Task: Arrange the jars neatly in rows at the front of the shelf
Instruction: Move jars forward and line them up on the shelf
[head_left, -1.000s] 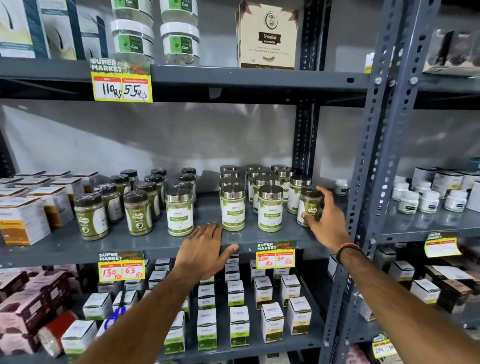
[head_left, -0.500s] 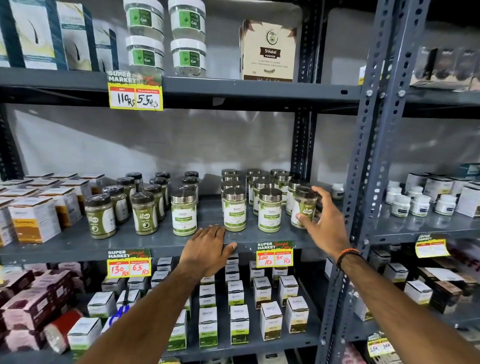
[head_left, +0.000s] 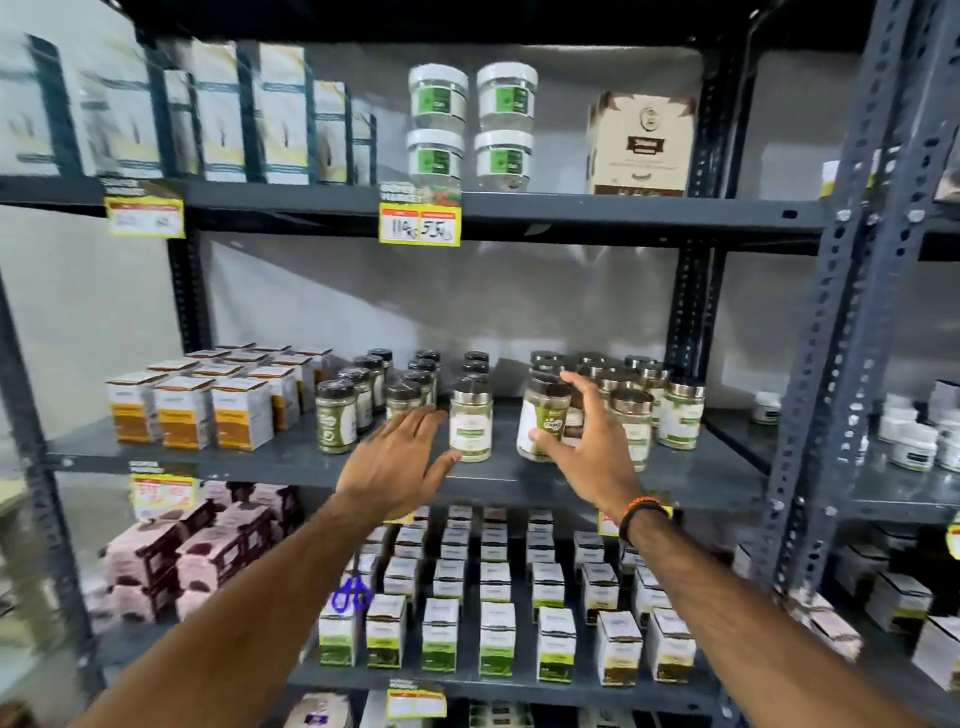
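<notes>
Lifted from the far right of the row half a second ago, a dark-lidded jar (head_left: 543, 422) now sits tilted in the right hand (head_left: 587, 441), carried left to the gap beside a silver-lidded jar (head_left: 470, 423). Thumb at the jar's lower front and fingers (head_left: 576, 387) curled over its lid side pinch it just above the grey shelf (head_left: 260, 462). Beside it, the left hand (head_left: 397, 462) lies flat on the shelf's front edge, fingers spread, thumb just beside the silver-lidded jar's base. More jars stand behind and to either side: dark-lidded ones (head_left: 337, 415) left, silver-lidded ones (head_left: 680, 415) right. Orange-and-white boxes (head_left: 184, 418) fill the shelf's left end. Stacked gel tubs (head_left: 470, 127) stand above a yellow price tag (head_left: 420, 226).
</notes>
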